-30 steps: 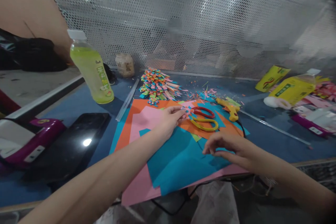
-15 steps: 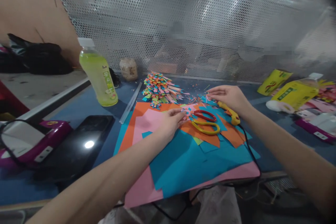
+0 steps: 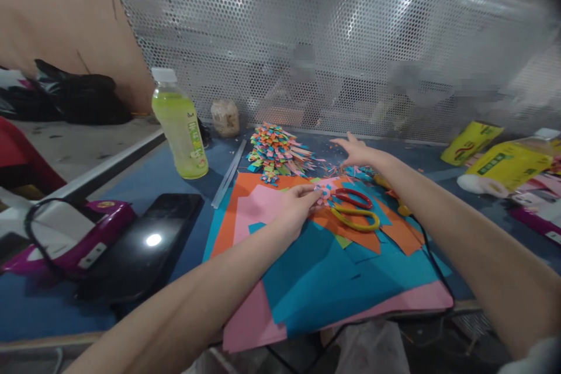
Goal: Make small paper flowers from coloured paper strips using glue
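My left hand [image 3: 299, 205] pinches a small pink and blue paper flower [image 3: 325, 193] above the coloured sheets. My right hand [image 3: 360, 152] reaches over the back of the table with its fingers spread and nothing visible in them. Beneath it lie thin paper strips [image 3: 359, 173]. Scissors with one red and one yellow handle loop [image 3: 357, 219] rest beside the flower, blades hidden. A yellow glue gun [image 3: 402, 209] is partly covered by my right forearm. To the left of my right hand stands a pile of fringed multicoloured paper pieces [image 3: 274, 149], with a small paper flower [image 3: 269, 177] at its front.
Blue, orange and pink paper sheets [image 3: 333, 286] cover the table's middle. A green drink bottle [image 3: 182, 128], clear glue sticks [image 3: 228, 175], a phone [image 3: 149, 245] and a purple box [image 3: 105, 234] stand or lie left. Yellow packages [image 3: 517, 155] are at right. A perforated metal panel [image 3: 307, 29] closes the back.
My right hand has moved away from the glue gun and strips, up and leftward, and its fingers have spread. My left hand still pinches the flower. The whole view has shifted slightly.
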Motion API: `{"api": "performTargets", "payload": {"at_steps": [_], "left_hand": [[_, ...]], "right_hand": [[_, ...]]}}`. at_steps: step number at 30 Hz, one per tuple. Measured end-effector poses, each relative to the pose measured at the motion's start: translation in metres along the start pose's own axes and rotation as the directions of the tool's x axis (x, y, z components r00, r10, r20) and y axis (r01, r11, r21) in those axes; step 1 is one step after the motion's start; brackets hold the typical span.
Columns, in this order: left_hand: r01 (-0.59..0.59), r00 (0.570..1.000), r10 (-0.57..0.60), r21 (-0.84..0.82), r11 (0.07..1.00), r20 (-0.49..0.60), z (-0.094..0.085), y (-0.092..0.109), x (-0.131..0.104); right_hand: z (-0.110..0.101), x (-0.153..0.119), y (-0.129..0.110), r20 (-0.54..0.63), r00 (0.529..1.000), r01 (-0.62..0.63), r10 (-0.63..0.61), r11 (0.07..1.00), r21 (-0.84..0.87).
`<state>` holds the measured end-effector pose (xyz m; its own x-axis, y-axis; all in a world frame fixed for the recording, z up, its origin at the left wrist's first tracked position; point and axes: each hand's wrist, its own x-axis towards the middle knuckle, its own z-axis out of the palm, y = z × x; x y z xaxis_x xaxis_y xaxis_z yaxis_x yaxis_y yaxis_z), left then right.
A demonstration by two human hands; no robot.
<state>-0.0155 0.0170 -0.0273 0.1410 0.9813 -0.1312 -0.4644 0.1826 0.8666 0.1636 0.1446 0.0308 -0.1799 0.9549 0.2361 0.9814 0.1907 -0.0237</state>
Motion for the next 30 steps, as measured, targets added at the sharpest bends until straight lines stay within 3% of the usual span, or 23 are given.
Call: {"api": "performTargets", "payload": {"at_steps": [4, 11, 22, 27, 30], "left_hand": [[-0.006, 1.000, 0.006, 0.008, 1.000, 0.004, -0.001, -0.001, 0.002], [-0.014, 1.000, 0.014, 0.010, 1.000, 0.001, -0.003, -0.002, 0.005], [0.003, 1.000, -0.003, 0.002, 1.000, -0.027, 0.000, 0.004, 0.002], [0.006, 1.000, -0.006, -0.006, 1.000, -0.023, 0.000, 0.003, 0.003], [0.010, 1.000, -0.010, -0.011, 1.000, -0.018, -0.001, 0.002, 0.004]], "right_hand": [[-0.001, -0.001, 0.000, 0.003, 0.999, 0.054, -0.054, 0.982, -0.182], [-0.011, -0.014, 0.008, 0.060, 0.987, 0.157, -0.148, 0.969, -0.190], [-0.021, -0.026, 0.006, 0.019, 0.997, 0.075, -0.072, 0.969, -0.234], [-0.016, -0.025, 0.008, 0.053, 0.995, 0.098, -0.088, 0.970, -0.225], [-0.011, -0.022, 0.008, 0.035, 0.999, 0.048, -0.041, 0.973, -0.224]]}}
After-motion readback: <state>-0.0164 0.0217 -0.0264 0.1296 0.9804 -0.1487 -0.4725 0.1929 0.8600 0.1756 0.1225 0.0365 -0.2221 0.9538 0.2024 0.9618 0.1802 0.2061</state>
